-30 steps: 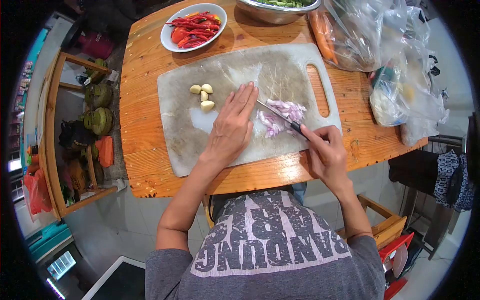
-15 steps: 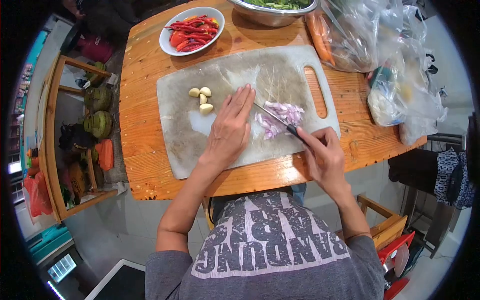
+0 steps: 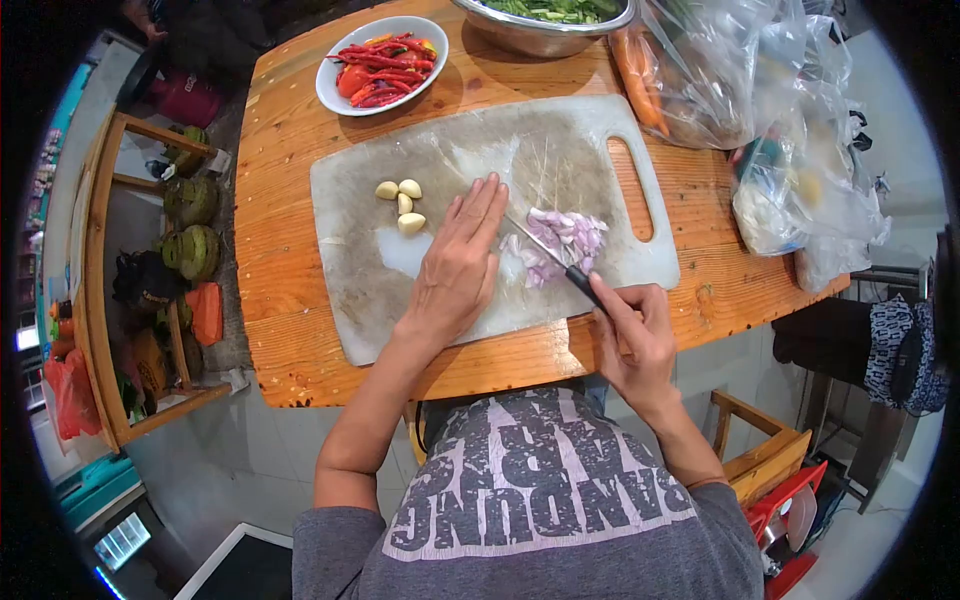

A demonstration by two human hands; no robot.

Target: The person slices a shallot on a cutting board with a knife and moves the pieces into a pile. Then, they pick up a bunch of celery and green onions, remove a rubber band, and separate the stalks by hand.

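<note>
My left hand (image 3: 460, 262) lies flat, fingers together, on a worn white cutting board (image 3: 380, 275), its fingertips at the tip of a knife (image 3: 548, 252). My right hand (image 3: 634, 338) grips the knife's black handle near the board's front edge. The blade crosses a small heap of chopped purple shallot (image 3: 562, 243). Several peeled garlic cloves (image 3: 402, 202) sit on the board to the left of my left hand.
The board lies on an orange wooden table (image 3: 282, 200). Behind it stand a white plate of red chillies (image 3: 382, 52), a steel bowl of greens (image 3: 545, 18) and plastic bags with carrots (image 3: 720, 80). A wooden rack (image 3: 130, 270) stands left; a chair (image 3: 765, 455) right.
My right hand has drawn back toward me with the knife, so the blade slid across the shallot heap. My left hand stayed pressed flat on the board.
</note>
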